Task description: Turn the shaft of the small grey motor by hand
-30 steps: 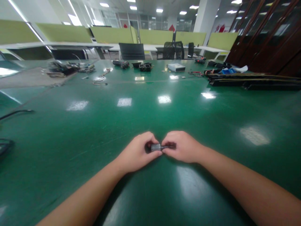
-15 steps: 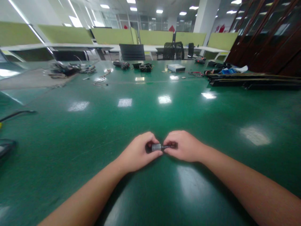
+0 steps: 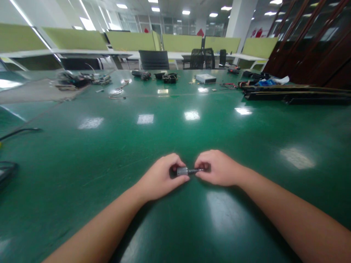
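Observation:
A small silver-grey cylinder with a thin dark shaft (image 3: 182, 171) lies level between my hands, just over the green table; its exact kind is too small to make out. My left hand (image 3: 161, 178) is closed on the cylinder's body, thumb in front and fingers behind. The cylinder's left end is partly hidden in that palm. To the right, the thumb and curled fingers of my right hand (image 3: 219, 168) are around the tip of the shaft. A short stretch of the shaft shows between the two hands.
The glossy green table (image 3: 115, 146) spreads around my hands. Dark cables (image 3: 20, 133) are at its left edge. Along the far side lie a white box (image 3: 205, 78), black parts (image 3: 169, 77), a loose wire (image 3: 117, 94) and long black bars (image 3: 296, 95) at the right.
My right hand has shifted slightly right and away from my left hand, so more of the shaft shows. The left hand stays in place on the cylinder.

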The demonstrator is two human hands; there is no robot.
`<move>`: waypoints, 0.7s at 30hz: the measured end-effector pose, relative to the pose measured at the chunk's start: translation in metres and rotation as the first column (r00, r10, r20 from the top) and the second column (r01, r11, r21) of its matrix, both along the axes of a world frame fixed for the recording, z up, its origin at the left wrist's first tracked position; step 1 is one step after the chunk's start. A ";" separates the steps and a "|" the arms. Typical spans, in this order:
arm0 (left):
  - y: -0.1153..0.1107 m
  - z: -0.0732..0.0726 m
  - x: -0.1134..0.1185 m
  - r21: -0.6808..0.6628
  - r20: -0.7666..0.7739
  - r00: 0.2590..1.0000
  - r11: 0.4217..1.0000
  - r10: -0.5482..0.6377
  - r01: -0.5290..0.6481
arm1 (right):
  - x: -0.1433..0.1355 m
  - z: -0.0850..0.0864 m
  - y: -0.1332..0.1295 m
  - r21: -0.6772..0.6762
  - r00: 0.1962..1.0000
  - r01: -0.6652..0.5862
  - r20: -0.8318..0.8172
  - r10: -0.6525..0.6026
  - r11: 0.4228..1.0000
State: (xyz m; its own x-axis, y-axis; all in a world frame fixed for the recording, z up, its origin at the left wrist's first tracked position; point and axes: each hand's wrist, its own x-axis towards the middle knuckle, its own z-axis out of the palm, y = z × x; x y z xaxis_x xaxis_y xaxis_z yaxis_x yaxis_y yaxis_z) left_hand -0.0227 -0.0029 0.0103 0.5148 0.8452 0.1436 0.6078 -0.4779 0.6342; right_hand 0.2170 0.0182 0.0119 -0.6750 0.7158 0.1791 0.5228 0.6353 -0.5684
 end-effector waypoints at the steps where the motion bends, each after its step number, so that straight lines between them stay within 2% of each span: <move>1: 0.000 0.000 0.000 -0.003 -0.001 1.000 1.000 -0.001 0.001 | 0.001 0.000 0.001 -0.005 1.000 0.001 0.004 -0.001 1.000; 11: -0.001 -0.001 -0.001 -0.013 0.004 1.000 1.000 -0.003 0.003 | 0.010 -0.001 0.005 -0.041 1.000 -0.008 0.018 0.009 0.999; 21: -0.002 -0.003 -0.005 -0.015 0.004 1.000 1.000 -0.008 0.008 | 0.033 0.001 0.017 -0.191 0.997 0.050 0.070 -0.037 0.980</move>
